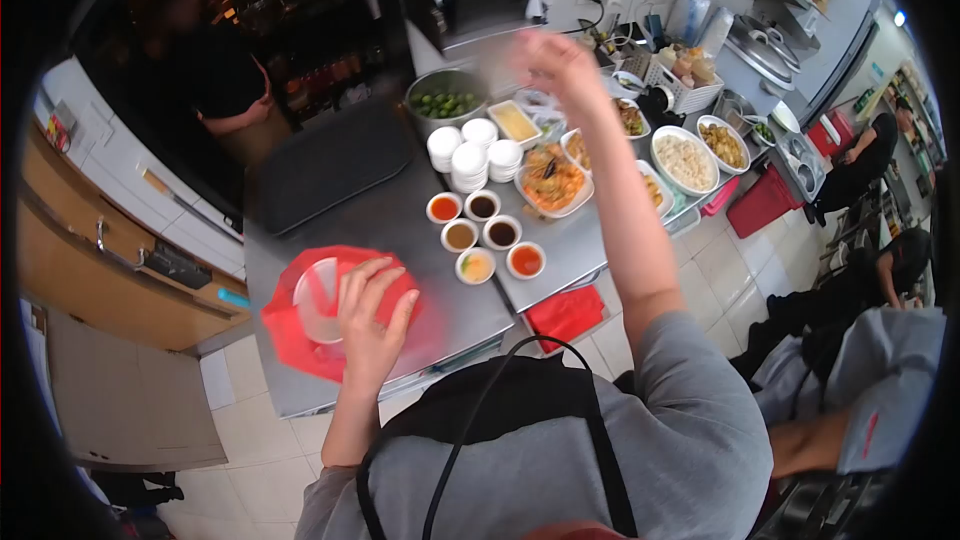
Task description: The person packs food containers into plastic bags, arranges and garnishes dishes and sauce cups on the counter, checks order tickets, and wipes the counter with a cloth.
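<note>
On the left of the steel counter [460, 325] lies a red plastic bag [290, 325] with a round clear container [318, 302] on it. My left hand [372, 310] rests at the container's right side, fingers spread over the bag. My right hand [560, 65] is raised above the back of the counter, its fingers pinched together; a blurred, see-through thing shows beside the fingertips. Below it are stacked white lids [469, 162], a pot of green limes [445, 102] and a tray of orange food [552, 180]. Several sauce cups [501, 232] stand between my hands.
A black tray [335, 165] lies at the back left, with a person [215, 70] behind it. White dishes of food [685, 160] line the right side. A red bin [762, 202] stands on the floor. Co-workers [870, 160] are at the far right.
</note>
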Motion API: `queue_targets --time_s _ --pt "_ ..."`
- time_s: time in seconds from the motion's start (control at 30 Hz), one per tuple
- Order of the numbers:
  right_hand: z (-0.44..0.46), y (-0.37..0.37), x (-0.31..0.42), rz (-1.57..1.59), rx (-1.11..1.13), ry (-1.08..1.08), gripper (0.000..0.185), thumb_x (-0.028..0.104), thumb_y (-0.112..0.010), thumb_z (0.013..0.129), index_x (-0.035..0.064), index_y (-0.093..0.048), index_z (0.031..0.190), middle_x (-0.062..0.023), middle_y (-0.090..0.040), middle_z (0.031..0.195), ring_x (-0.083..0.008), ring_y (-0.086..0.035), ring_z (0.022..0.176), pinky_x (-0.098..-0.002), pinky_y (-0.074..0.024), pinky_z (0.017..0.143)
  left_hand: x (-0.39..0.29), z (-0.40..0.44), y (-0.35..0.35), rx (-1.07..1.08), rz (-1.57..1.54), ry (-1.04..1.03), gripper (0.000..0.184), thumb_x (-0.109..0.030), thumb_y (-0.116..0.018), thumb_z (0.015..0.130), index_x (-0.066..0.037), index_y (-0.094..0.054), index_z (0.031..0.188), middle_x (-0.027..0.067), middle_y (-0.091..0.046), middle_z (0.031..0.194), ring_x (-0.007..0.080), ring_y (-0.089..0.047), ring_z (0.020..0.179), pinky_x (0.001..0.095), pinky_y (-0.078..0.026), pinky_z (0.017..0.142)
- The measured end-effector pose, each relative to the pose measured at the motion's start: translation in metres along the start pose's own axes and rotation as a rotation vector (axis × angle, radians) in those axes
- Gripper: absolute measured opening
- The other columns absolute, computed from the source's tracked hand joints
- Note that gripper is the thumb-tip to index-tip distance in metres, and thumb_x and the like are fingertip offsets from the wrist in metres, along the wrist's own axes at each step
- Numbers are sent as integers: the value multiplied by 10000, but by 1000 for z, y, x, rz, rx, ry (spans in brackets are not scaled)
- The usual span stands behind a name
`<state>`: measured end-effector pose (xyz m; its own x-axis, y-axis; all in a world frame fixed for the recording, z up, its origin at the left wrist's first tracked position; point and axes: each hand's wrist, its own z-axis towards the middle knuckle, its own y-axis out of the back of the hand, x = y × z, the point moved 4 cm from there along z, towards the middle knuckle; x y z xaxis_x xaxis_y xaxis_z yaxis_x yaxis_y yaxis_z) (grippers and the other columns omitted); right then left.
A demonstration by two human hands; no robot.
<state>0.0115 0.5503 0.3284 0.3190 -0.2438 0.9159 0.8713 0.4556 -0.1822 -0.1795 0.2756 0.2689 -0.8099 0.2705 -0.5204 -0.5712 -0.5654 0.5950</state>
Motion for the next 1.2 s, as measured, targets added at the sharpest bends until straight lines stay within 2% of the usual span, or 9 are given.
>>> queue_targets --time_s 0.2,0.5,0.57,0.7,0.87,0.97,1.07,1.13,1.2 --pt "152 186 36 662 -202 -16 332 233 -550 807 35 -484 1064 -108 -471 1083 -216 -470 972 -339 -429 793 -66 50 -126 116 -106 16 227 -84 -650 665 -13 -577 868 114 -545 941 273 -501 890 352 -404 763" --pt "117 216 -61 1007 -31 -198 48 125 -536 804 82 -531 825 -16 -562 781 -122 -540 685 -245 -446 613 -99 118 -219 126 -274 152 388 -60 -645 672 -7 -525 1037 121 -549 1017 233 -525 943 314 -407 804" --pt "43 190 -93 718 21 -191 60 54 -553 760 84 -502 767 9 -518 682 -92 -491 562 -196 -386 486 -92 131 -251 -70 -836 307 475 -68 -591 739 7 -410 1172 118 -503 1117 226 -486 1024 306 -375 865" --pt "-53 165 -133 244 431 -557 93 178 -599 764 104 -542 770 22 -543 661 -67 -500 556 -196 -369 482 -67 142 -305 -123 -1151 714 406 -72 -428 857 20 -315 1236 154 -412 1223 222 -428 1111 325 -346 927" --pt "13 353 -133 -935 -213 19 187 203 -586 728 78 -613 864 -133 -598 775 -248 -581 688 -362 -460 642 -51 124 -318 -132 -1140 808 373 -94 -479 842 41 -393 1179 112 -491 1124 182 -485 1022 287 -378 869" --pt "35 487 -138 -1555 -613 -369 231 233 -576 741 70 -610 901 -140 -600 863 -286 -596 736 -388 -472 661 -35 101 -302 -172 -949 913 328 -83 -498 829 48 -441 1124 107 -528 1060 171 -526 946 285 -411 824" --pt "45 577 -170 -1597 -568 -626 276 246 -594 732 41 -600 917 -136 -600 891 -281 -601 748 -378 -498 632 -29 89 -288 -152 -905 961 296 -71 -511 819 46 -468 1087 103 -550 1010 164 -549 887 283 -435 782" --pt "45 605 -193 -891 -600 -929 303 229 -604 724 -3 -584 918 -148 -588 906 -261 -597 744 -352 -519 568 -28 83 -282 -201 -876 968 301 -69 -510 819 48 -463 1093 107 -549 1012 167 -551 889 282 -438 778" --pt "48 612 -201 -784 -597 -931 329 218 -603 726 -11 -558 957 -149 -570 933 -277 -585 740 -370 -520 580 -24 76 -278 -254 -840 972 309 -63 -508 819 56 -454 1100 114 -550 1012 173 -554 893 281 -443 773"
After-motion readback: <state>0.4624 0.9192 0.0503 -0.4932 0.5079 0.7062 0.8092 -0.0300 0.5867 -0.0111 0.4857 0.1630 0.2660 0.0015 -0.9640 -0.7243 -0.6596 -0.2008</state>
